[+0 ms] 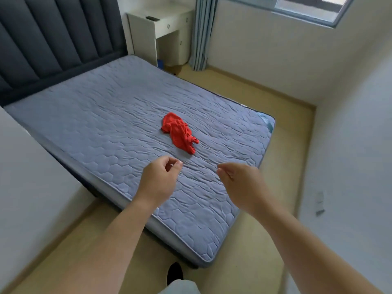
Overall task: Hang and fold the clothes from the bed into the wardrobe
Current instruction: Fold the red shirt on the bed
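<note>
While left hand (159, 179) hovers, red garment (179, 133) lies crumpled

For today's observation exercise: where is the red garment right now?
In the head view, the red garment lies crumpled mid-mattress on the bed, just beyond the left hand and right hand.

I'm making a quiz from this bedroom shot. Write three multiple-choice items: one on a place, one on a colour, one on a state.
1. Where does the garment lie? A) chair B) bed C) shelf
2. Its colour? A) red B) green C) white
3. The left hand and right hand hold: A) a hanger B) the garment C) nothing
Answers: 1 B, it lies crumpled mid-bed; 2 A, it is plainly red; 3 C, both hands hover empty, fingers loosely curled, short of it.
</note>
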The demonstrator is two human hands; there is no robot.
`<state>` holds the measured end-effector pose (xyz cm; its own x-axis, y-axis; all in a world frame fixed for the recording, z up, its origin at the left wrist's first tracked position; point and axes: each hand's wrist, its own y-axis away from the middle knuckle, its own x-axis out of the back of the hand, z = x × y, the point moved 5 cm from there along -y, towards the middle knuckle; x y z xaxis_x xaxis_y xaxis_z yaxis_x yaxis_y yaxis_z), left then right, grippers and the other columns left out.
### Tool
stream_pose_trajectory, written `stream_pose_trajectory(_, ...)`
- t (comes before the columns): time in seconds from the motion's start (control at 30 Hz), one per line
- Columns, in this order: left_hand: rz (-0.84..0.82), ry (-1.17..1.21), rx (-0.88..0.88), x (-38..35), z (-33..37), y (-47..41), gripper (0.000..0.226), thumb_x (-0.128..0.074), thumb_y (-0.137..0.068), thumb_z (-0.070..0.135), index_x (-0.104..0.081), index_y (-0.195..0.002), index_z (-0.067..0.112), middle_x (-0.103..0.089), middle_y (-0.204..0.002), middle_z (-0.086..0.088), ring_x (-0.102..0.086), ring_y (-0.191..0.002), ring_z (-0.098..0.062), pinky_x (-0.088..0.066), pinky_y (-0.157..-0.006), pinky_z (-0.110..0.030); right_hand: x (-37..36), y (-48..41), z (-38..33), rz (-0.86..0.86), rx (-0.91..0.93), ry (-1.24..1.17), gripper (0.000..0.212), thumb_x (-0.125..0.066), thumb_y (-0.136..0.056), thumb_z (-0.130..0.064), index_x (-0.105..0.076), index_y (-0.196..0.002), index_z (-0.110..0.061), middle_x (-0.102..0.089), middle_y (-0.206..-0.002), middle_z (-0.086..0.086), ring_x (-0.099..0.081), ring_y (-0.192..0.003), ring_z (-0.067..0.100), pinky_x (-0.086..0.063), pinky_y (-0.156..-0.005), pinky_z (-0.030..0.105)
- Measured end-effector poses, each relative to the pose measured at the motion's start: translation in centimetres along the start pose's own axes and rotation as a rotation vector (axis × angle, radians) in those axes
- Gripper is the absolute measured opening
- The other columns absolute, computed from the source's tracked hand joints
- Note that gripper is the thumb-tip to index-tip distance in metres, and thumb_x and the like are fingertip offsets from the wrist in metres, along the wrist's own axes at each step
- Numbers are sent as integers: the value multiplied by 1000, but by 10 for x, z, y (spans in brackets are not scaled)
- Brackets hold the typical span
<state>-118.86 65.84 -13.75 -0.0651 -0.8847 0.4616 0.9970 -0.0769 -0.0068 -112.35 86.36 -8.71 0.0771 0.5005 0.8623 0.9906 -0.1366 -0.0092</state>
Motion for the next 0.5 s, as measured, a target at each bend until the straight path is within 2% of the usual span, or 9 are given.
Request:
stream_pose_trajectory(0.13, -46, -14, 53, -54, 4, -66, 21, -64, -94, 30, -63, -73, 29, -60, -57, 13, -57, -58, 1, -39, -55, -14, 9, -64, 46, -38, -31, 7, 28, -49, -101, -25, -68, -93, -6, -72, -87, 7, -63, -88, 29, -49, -77, 41)
stream_pose_trajectory(0.27, -88, -65, 127, -106, -8, -122, 21, -64, -94, 29, -60, -73, 29, -59, -61, 11, -53, -59, -2, -39, -57, -20, 1, -140, 95, -101, -64, -7, 31, -45, -103, -24, -67, -99, -3, -72, -92, 12, -63, -91, 31, -50, -78, 42)
stream_pose_trajectory(0.43, -56, -151, 281, -179, -42, -198, 15, -62, -94, 30, -62, -79, 26, -59, -65, 10, -53, -62, -3, -34, -54, -12, -38, -256, 167, -235, -42, -45, 31, -41, -102, -19, -62, -109, 3, -68, -92, 22, -60, -87, 37, -50, -73, 48)
stream_pose_trajectory(0.5, -29, -181, 364, -212, -62, -227, 17, -62, -94, 29, -60, -78, 28, -56, -64, 13, -51, -61, -2, -33, -54, -15, -63, -304, 197, -303, -30, -59, 31, -39, -102, -17, -62, -110, 2, -67, -87, 20, -60, -83, 37, -51, -69, 48)
